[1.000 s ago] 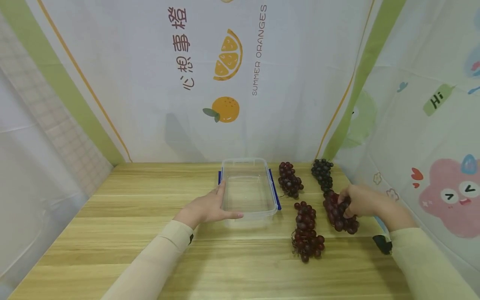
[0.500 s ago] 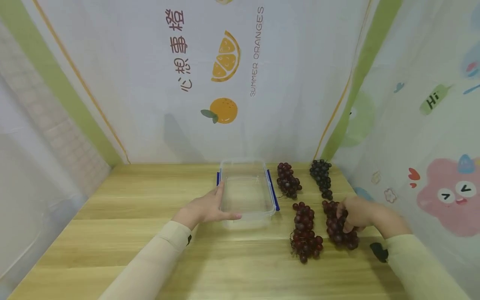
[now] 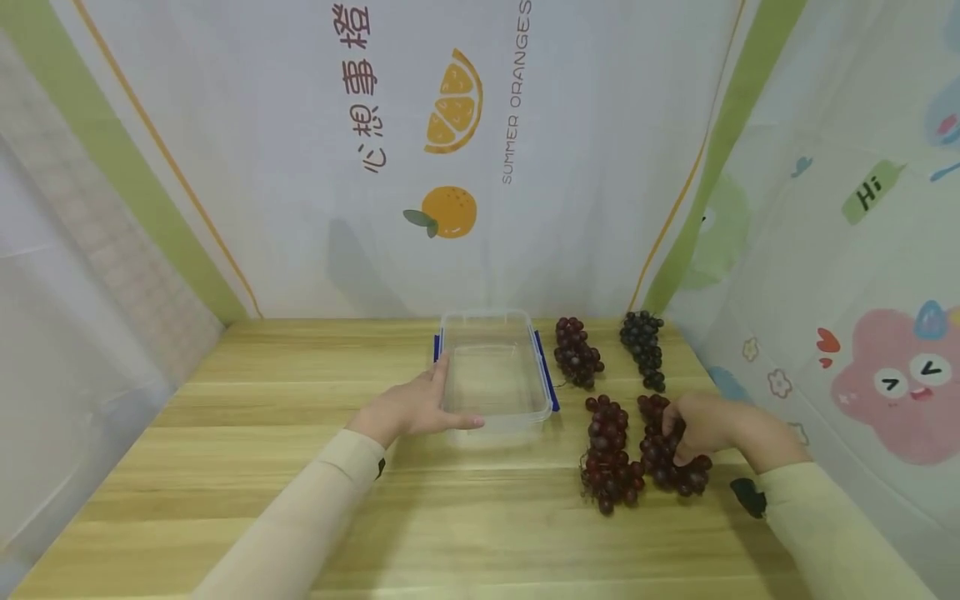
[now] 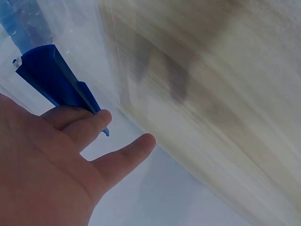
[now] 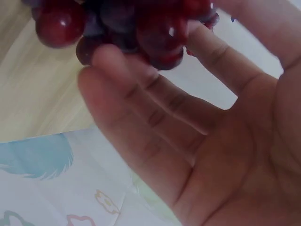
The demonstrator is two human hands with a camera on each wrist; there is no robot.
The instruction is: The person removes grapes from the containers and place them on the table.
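A clear plastic container [image 3: 491,379] with blue side clips [image 4: 56,77] stands near the table's back edge. My left hand [image 3: 408,408] rests against its left side, fingers spread and thumb along the front wall. In the left wrist view, fingertips touch a blue clip. With curled fingers and thumb, my right hand [image 3: 705,427] grips a bunch of dark red grapes [image 3: 660,458] low over the table. Part of that bunch is hidden under the hand; the right wrist view shows some grapes [image 5: 160,30] at the fingertips.
Just left of the held bunch lies another red bunch [image 3: 607,458]. Farther back are a dark red bunch [image 3: 576,354] beside the container and a black bunch [image 3: 642,346] near the right corner. Printed cloth [image 3: 600,167] hangs behind and on both sides of the wooden table [image 3: 262,467].
My right hand has brought its grape bunch toward me and slightly left, away from the black bunch and up beside the front red one. The left hand has stayed at the container.
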